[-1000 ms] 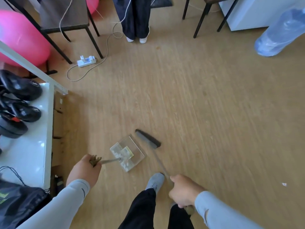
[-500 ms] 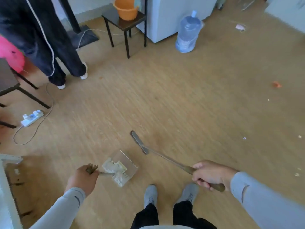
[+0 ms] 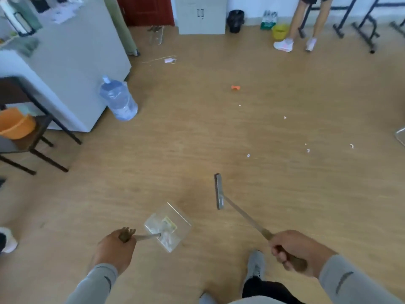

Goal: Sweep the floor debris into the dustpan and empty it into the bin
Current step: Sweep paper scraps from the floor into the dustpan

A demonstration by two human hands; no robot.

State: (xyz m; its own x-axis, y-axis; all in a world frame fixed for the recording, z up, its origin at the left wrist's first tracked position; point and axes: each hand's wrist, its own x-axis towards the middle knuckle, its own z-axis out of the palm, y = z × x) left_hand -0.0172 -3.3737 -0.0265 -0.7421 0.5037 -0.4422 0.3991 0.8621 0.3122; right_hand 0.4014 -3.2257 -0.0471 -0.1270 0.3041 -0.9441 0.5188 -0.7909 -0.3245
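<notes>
I'm gripping the broom [image 3: 219,191] handle in my right hand [image 3: 294,249] and the loaded dustpan [image 3: 167,227] in my left hand [image 3: 115,249]; the nearest paper scraps [image 3: 248,155] are lying at one o'clock from the broom head, nearer my right.

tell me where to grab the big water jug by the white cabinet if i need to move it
Grip the water jug around its narrow neck just under the blue cap, coming from above. It stands nearly upright, and the wide smooth body gives fingers little purchase, while the white cabinet crowds its left side.
</notes>
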